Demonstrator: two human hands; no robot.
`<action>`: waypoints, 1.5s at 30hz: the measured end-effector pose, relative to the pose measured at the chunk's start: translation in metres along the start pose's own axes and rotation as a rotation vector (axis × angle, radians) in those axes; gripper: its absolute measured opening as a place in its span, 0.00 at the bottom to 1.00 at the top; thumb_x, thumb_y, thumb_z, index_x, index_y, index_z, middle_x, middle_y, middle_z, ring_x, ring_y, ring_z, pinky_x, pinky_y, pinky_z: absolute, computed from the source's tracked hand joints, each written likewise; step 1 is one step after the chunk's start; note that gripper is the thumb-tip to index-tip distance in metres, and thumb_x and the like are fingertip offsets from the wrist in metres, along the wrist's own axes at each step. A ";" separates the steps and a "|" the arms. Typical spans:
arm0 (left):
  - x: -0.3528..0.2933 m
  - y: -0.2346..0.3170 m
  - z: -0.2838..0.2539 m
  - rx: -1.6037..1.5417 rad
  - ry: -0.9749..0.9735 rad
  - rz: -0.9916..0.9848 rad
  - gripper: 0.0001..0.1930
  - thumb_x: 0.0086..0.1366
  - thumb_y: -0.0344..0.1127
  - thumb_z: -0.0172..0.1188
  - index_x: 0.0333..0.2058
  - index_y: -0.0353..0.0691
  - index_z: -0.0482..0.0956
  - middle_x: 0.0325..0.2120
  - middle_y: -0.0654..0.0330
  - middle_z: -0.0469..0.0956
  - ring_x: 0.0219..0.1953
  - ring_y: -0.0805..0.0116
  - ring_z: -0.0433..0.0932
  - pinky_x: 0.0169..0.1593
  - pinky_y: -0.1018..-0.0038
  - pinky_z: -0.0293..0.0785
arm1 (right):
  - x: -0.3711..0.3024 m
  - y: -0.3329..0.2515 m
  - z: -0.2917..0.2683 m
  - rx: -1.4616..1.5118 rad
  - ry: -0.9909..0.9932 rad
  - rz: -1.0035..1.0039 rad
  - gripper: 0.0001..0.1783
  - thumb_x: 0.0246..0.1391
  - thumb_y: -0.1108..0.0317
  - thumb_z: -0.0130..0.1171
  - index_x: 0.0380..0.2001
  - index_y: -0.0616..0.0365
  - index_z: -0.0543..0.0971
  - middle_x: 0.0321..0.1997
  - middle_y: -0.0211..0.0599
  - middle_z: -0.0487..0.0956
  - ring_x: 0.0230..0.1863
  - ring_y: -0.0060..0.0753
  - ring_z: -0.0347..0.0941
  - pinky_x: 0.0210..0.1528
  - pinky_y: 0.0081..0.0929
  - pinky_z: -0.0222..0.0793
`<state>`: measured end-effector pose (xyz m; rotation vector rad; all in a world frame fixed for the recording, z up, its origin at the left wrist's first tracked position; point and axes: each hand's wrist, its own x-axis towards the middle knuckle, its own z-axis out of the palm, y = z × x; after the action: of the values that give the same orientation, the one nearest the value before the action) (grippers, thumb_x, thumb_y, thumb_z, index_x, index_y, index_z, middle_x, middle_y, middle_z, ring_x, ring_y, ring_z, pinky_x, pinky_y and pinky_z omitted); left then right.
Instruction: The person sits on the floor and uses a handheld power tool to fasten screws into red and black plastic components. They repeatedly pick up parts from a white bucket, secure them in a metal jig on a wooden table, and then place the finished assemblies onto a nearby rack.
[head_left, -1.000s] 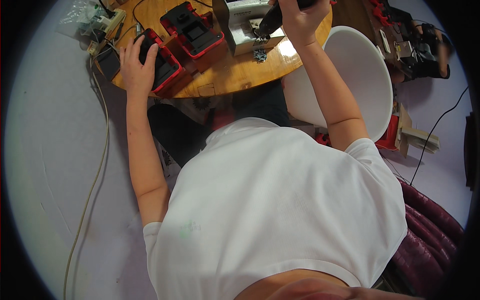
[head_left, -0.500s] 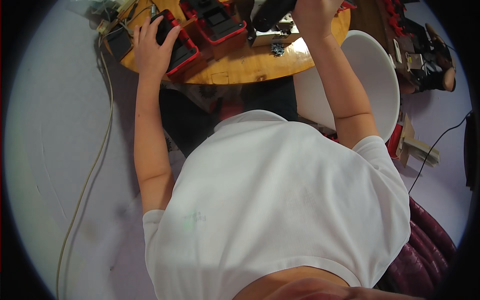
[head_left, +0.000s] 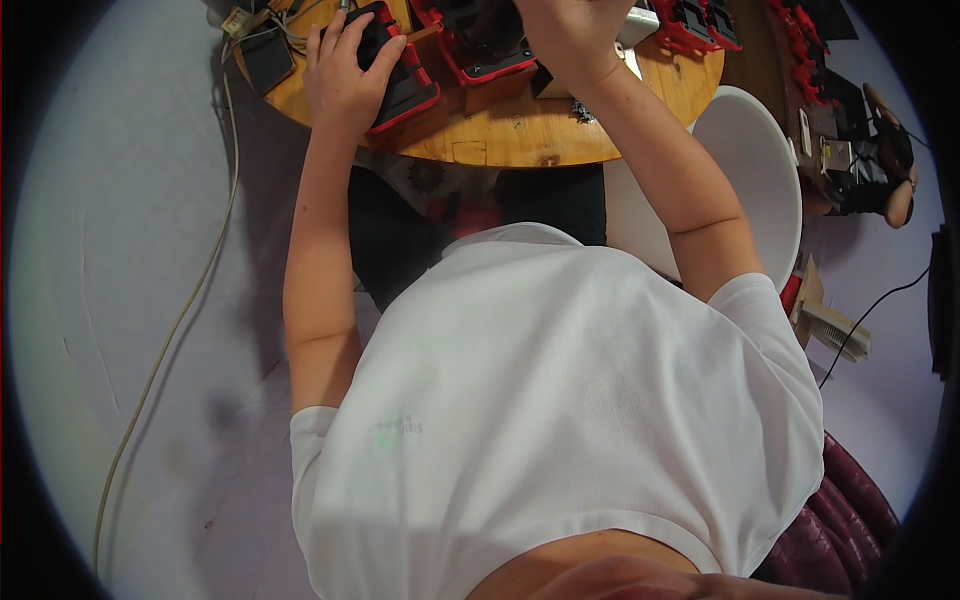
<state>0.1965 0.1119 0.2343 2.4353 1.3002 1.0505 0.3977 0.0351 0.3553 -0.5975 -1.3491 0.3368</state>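
Observation:
My left hand [head_left: 345, 80] lies with spread fingers on a black part in a red frame [head_left: 408, 95] at the table's left. Its thumb rests near the red edge. My right hand [head_left: 575, 40] is closed around a dark, rounded tool [head_left: 492, 32], whose exact kind I cannot make out. It is held over a second red-and-black casing [head_left: 500, 68], to the right of the first, and hides part of it. The right fingertips are cut off by the upper edge. Beside my right wrist lies a small pile of metal screws [head_left: 581, 112].
The round wooden table [head_left: 500, 140] has a curved near edge. More red-and-black casings [head_left: 690, 28] lie at its right. A large white bucket [head_left: 745, 180] stands beside my right arm. Grey cables [head_left: 290, 20] lie at the far left, and one cable [head_left: 190, 320] runs down the floor.
My right hand has moved left with the dark tool, from over the box to over the second casing. The left hand stays on its casing. The whole view has shifted slightly.

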 end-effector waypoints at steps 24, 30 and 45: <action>0.003 0.003 -0.002 0.004 -0.014 -0.021 0.27 0.62 0.58 0.60 0.54 0.47 0.77 0.62 0.49 0.67 0.67 0.42 0.57 0.67 0.56 0.56 | -0.027 -0.008 -0.105 -0.280 0.191 0.004 0.16 0.54 0.75 0.64 0.42 0.57 0.68 0.27 0.26 0.72 0.23 0.16 0.67 0.24 0.19 0.64; 0.003 0.003 -0.003 -0.006 -0.017 -0.021 0.27 0.62 0.58 0.60 0.54 0.47 0.77 0.62 0.49 0.67 0.67 0.42 0.56 0.67 0.56 0.56 | -0.033 -0.016 -0.102 -0.286 0.239 0.084 0.17 0.54 0.77 0.63 0.42 0.56 0.67 0.27 0.26 0.72 0.23 0.16 0.66 0.24 0.19 0.63; 0.001 0.005 0.002 0.002 0.058 0.009 0.26 0.61 0.57 0.61 0.51 0.47 0.79 0.60 0.50 0.70 0.65 0.44 0.61 0.66 0.56 0.58 | 0.003 -0.015 -0.002 0.229 0.138 0.038 0.15 0.59 0.63 0.63 0.37 0.56 0.67 0.25 0.30 0.73 0.21 0.21 0.70 0.23 0.23 0.70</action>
<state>0.2019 0.1102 0.2358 2.4316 1.3095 1.1313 0.3985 0.0246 0.3665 -0.4469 -1.1487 0.4651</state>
